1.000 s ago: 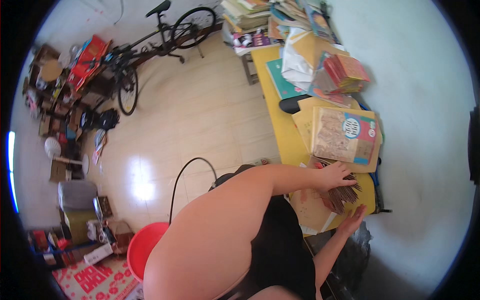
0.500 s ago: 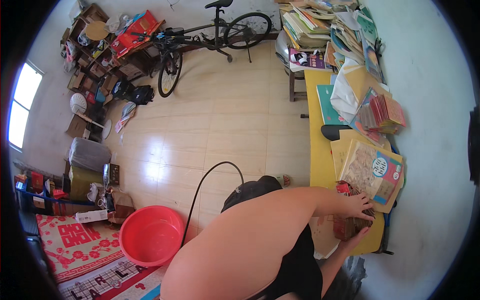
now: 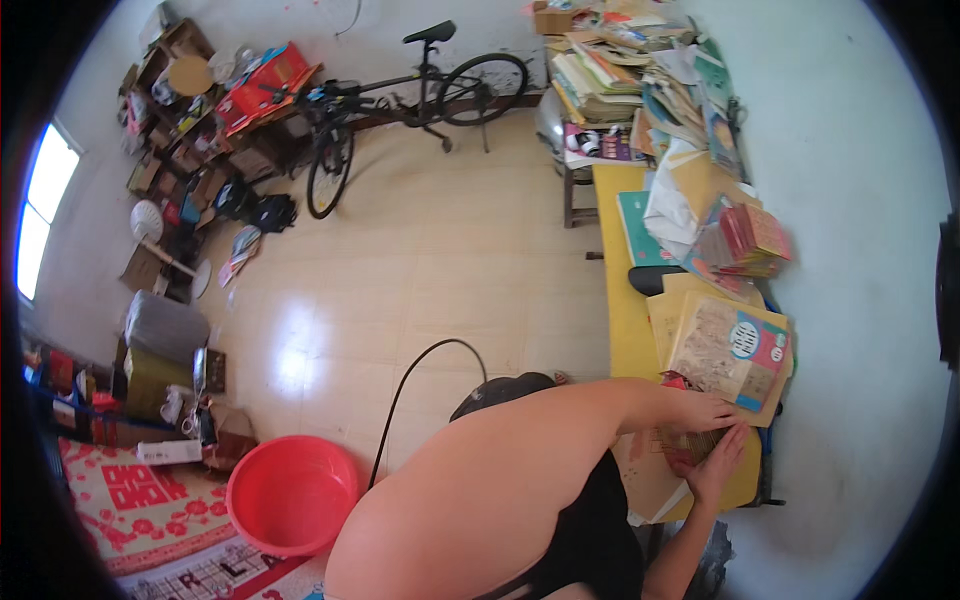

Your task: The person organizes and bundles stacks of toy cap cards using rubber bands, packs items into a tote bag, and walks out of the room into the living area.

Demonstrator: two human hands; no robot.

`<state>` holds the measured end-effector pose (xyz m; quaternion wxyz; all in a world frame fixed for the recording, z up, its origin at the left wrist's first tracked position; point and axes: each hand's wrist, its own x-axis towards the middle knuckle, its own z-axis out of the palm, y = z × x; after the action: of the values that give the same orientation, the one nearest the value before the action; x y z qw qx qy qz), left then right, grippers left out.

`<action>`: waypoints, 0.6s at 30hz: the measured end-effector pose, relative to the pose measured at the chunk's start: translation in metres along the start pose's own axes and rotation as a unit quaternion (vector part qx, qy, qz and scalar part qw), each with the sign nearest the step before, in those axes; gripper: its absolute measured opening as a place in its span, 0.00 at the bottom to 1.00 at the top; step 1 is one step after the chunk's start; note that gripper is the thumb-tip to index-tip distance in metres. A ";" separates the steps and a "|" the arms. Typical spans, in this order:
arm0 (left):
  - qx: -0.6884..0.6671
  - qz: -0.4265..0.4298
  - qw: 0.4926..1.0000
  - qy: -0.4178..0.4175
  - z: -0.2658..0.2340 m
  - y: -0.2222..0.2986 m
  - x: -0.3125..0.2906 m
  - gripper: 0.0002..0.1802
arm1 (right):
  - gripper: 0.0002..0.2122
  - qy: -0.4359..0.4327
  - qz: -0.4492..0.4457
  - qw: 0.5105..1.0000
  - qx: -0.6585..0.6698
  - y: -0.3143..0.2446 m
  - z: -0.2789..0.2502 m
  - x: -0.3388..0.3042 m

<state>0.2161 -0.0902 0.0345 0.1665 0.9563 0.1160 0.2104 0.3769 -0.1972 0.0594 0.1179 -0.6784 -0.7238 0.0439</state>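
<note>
On the yellow table (image 3: 621,250) at the right, a stack of thin red booklets (image 3: 690,445) is held between my two hands, its far side partly covered by my forearm. My left hand (image 3: 708,411) lies along the far side, fingers held straight and close together. From the near right, my right hand (image 3: 718,472) cups the stack's end, thumb apart and fingers pointing up. The fingertips of both hands almost meet at the right edge. Just beyond lies a pile of large books (image 3: 715,340) with a tan, blue and pink cover on top.
Farther along the table are more red booklets (image 3: 752,240), a green book (image 3: 637,225) and a heap of papers (image 3: 605,85). A red basin (image 3: 292,495) stands on the left, with a black hose (image 3: 405,385) beside me. A bicycle (image 3: 415,90) leans near the back wall.
My left hand's fingers, spread over the booklets before, now lie closer together along the far side. My right hand has come up along the stack's end. The view has shifted slightly.
</note>
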 end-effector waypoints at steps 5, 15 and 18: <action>-0.065 0.053 0.996 0.037 -0.004 -0.007 -0.012 0.55 | 0.57 -0.136 -0.035 0.990 0.010 -0.023 -0.028 0.024; -0.075 0.018 0.997 -0.025 -0.043 0.003 -0.008 0.60 | 0.54 -0.020 -0.035 0.999 0.007 -0.004 0.004 0.011; -0.089 -0.103 0.990 0.030 -0.045 -0.021 -0.029 0.45 | 0.54 -0.026 -0.019 0.999 -0.004 -0.016 -0.006 0.017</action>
<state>0.1675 -0.0678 0.0545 0.2684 0.9139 0.2000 0.2299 0.3616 -0.1820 0.0713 0.0971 -0.6640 -0.7393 0.0564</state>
